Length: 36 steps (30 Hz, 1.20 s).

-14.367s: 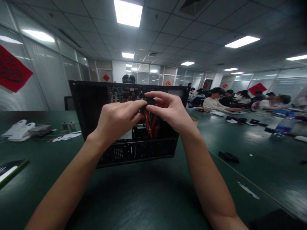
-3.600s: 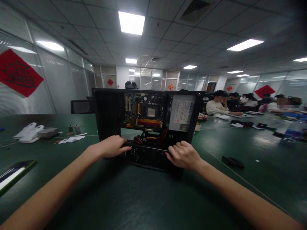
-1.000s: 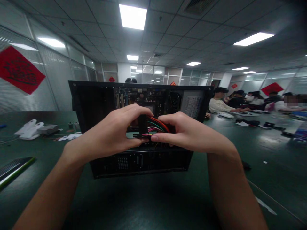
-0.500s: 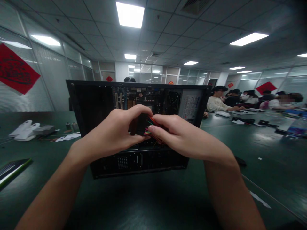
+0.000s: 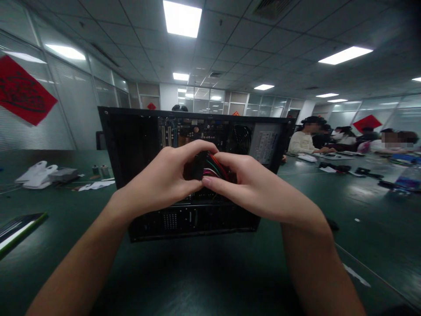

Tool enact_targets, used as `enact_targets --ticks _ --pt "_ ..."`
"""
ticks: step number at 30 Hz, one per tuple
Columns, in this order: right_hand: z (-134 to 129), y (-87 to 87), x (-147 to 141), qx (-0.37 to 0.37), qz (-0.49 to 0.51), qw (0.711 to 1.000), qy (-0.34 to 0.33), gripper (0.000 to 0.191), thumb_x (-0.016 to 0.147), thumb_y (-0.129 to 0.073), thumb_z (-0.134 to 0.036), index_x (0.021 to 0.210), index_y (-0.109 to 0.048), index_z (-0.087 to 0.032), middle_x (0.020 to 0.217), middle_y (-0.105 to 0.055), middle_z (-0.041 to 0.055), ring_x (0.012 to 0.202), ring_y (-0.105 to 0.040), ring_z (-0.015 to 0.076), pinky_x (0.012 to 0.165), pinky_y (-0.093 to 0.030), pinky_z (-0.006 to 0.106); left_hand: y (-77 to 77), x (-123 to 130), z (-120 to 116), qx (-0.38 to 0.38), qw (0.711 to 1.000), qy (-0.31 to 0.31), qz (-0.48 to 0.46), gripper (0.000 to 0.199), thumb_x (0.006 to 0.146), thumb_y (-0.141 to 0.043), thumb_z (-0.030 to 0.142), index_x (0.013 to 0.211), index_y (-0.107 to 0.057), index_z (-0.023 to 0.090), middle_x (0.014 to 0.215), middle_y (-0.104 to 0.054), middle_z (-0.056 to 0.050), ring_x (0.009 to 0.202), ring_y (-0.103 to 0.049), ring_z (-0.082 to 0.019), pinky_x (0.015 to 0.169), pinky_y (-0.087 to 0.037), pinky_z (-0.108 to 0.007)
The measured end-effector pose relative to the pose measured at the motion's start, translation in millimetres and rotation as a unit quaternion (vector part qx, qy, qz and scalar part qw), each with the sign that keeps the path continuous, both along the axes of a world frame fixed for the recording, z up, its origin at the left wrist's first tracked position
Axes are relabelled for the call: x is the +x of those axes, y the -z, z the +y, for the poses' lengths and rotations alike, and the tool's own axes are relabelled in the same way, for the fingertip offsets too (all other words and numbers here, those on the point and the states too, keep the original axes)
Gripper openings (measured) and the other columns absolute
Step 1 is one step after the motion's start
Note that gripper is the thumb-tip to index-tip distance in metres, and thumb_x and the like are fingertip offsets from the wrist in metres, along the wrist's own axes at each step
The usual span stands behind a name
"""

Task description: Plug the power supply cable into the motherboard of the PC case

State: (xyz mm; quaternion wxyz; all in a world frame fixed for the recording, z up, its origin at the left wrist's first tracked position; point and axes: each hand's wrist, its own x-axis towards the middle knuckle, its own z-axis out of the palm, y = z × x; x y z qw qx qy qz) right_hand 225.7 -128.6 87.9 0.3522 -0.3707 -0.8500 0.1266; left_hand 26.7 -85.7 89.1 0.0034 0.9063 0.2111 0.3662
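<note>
An open black computer case (image 5: 210,235) stands tilted in front of me, its inside facing me. Between my hands is a wide black cable connector (image 5: 197,168), with a bundle of coloured wires (image 5: 215,166) running from it to the right. My left hand (image 5: 164,175) curves round the connector, fingers above and thumb below. My right hand (image 5: 246,177) pinches the connector at its wire end, thumb low and forefinger high. Behind the hands are the motherboard (image 5: 197,127), a fan (image 5: 241,138) and a silver power supply (image 5: 265,142); my fingers hide part of the board.
The case rests on a green table (image 5: 197,281). White plastic bags (image 5: 37,174) and a green-edged flat object (image 5: 23,228) lie left. To the right are black cables (image 5: 333,167), a large plastic bottle (image 5: 408,180) and several seated people.
My thumbs and fingers have shifted slightly round the connector, and the right hand's grip has opened wider, so more of the coloured wires show. The whole view has drifted a little.
</note>
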Motion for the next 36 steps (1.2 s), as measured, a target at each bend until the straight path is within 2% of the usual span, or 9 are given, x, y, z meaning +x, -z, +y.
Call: enact_targets --ticks 4,9,15,20,27,30,33,36 --pt "0 2.4 -2 0.030 -0.030 0.999 0.029 0.015 0.093 -0.057 -0.030 0.094 -0.061 -0.016 0.079 -0.060 0.0010 0.067 -0.050 0.0127 0.058 -0.034 0.025 0.6 -1 1 -0.006 1.000 0.000 0.004 0.047 0.081 -0.066 0.024 0.128 -0.056 0.022 0.113 -0.068 -0.004 0.088 -0.066 -0.016 0.074 -0.053 -0.025" --pt "8 2.6 -1 0.009 -0.026 0.999 0.023 0.015 0.093 -0.056 -0.029 0.096 -0.061 -0.015 0.085 -0.063 0.0030 0.073 -0.054 0.0146 0.061 -0.037 0.025 -1.8 -6 5 -0.027 0.999 0.005 0.019 0.053 0.082 -0.067 0.029 0.133 -0.054 0.022 0.112 -0.069 -0.004 0.087 -0.066 -0.017 0.072 -0.054 -0.025" --pt "14 0.7 2 -0.037 0.004 0.999 -0.004 0.022 0.092 -0.057 -0.034 0.100 -0.063 -0.014 0.082 -0.062 0.0018 0.072 -0.054 0.0144 0.060 -0.038 0.024 -0.7 -7 10 0.001 1.000 -0.013 0.001 0.052 0.082 -0.066 0.026 0.133 -0.055 0.019 0.093 -0.070 -0.003 0.075 -0.065 -0.014 0.064 -0.050 -0.022" --pt "18 2.8 -5 -0.050 -0.004 0.999 -0.003 0.022 0.091 -0.057 -0.035 0.092 -0.065 -0.014 0.078 -0.062 0.0011 0.072 -0.056 0.0145 0.061 -0.038 0.024 3.2 -4 9 0.016 1.000 0.001 0.021 0.046 0.081 -0.064 0.019 0.126 -0.060 0.019 0.087 -0.070 -0.002 0.067 -0.062 -0.012 0.057 -0.046 -0.020" --pt "14 2.8 -6 -0.039 0.014 0.999 -0.028 0.018 0.092 -0.054 -0.029 0.096 -0.065 -0.015 0.089 -0.067 0.0031 0.080 -0.059 0.0164 0.068 -0.043 0.026 2.5 -5 5 0.038 0.999 -0.006 0.022 0.049 0.080 -0.065 0.019 0.129 -0.058 0.020 0.081 -0.068 0.001 0.063 -0.060 -0.011 0.055 -0.045 -0.019" --pt "9 0.7 -3 -0.031 0.035 0.999 -0.014 0.019 0.093 -0.054 -0.031 0.095 -0.064 -0.015 0.082 -0.064 0.0018 0.075 -0.057 0.0154 0.064 -0.041 0.025 2.9 -3 5 0.093 0.995 -0.030 -0.002 0.061 0.080 -0.068 0.022 0.138 -0.049 0.021 0.085 -0.067 0.001 0.070 -0.063 -0.012 0.063 -0.049 -0.021" --pt "8 0.1 -1 -0.030 0.046 0.998 0.009 0.021 0.093 -0.055 -0.034 0.091 -0.063 -0.015 0.073 -0.060 0.0003 0.067 -0.053 0.0136 0.058 -0.038 0.024 3.9 0 8 0.179 0.982 -0.050 -0.041 0.069 0.079 -0.071 0.022 0.142 -0.043 0.023 0.103 -0.066 -0.004 0.089 -0.065 -0.017 0.077 -0.054 -0.027" --pt "10 1.4 -1 -0.028 0.041 0.998 0.024 0.024 0.092 -0.057 -0.038 0.085 -0.062 -0.015 0.070 -0.059 0.0000 0.064 -0.051 0.0127 0.055 -0.036 0.023 4.3 3 10 0.230 0.971 -0.045 -0.052 0.073 0.079 -0.071 0.022 0.144 -0.039 0.023 0.123 -0.060 -0.010 0.107 -0.061 -0.023 0.087 -0.055 -0.035"
